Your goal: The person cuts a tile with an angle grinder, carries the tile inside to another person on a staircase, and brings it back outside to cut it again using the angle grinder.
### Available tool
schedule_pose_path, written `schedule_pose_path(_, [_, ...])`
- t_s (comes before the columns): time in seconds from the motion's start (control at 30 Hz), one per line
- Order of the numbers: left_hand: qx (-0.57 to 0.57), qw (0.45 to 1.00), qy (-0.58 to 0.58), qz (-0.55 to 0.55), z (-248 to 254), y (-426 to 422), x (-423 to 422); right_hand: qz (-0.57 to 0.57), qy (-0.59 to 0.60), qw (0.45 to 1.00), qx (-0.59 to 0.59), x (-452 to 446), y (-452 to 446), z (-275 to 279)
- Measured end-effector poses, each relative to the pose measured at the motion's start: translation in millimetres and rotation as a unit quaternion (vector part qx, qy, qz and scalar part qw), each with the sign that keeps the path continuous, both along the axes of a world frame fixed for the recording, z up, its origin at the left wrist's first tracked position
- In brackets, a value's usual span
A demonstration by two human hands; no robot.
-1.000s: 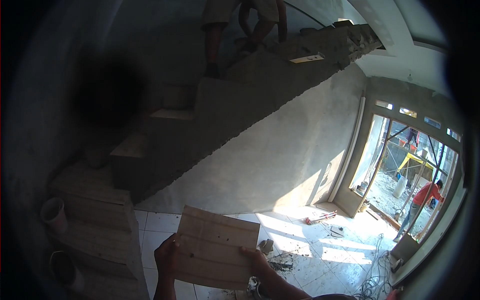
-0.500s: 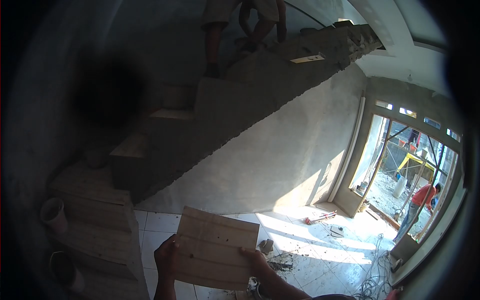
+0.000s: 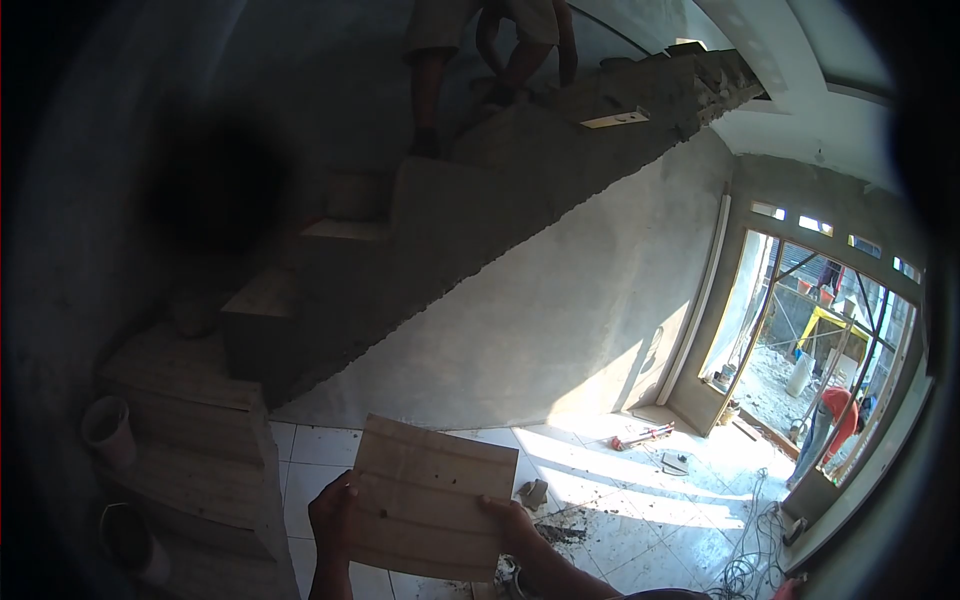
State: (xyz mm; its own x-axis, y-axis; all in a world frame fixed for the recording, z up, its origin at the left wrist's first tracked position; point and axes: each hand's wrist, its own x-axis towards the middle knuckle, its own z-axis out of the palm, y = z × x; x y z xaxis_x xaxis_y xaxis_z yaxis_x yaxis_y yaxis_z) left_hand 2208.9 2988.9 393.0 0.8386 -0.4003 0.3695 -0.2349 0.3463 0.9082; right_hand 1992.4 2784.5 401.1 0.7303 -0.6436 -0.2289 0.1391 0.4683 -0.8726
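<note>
Left hand and right hand share one load: each is closed on an opposite edge of a tan panel, held out in front of the person above the floor. Largest around them is the rough concrete staircase, with a bare grey wall beneath its slanting underside. Someone stands on the upper steps, legs and arms in view; outside at the right, a worker in a red top bends low. The panel sits tilted, its broad face toward the wearer — whether tile or board, one cannot tell. Smaller are the upper bucket by the lowest steps, the tangled cable and a grey lump lying beyond the panel's right edge. The step in hand appears to be supporting and facing the panel. Any move from here would seem to call for both hands acting together — even grip, edges kept off the staircase.
</note>
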Motion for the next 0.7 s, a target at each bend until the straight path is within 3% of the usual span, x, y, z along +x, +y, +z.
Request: schedule_pose_path(0.7, [-0.007,1.000,0.008,-0.010,-7,-1,4,-0.013,0.026,1.000,-0.011,0,4,7])
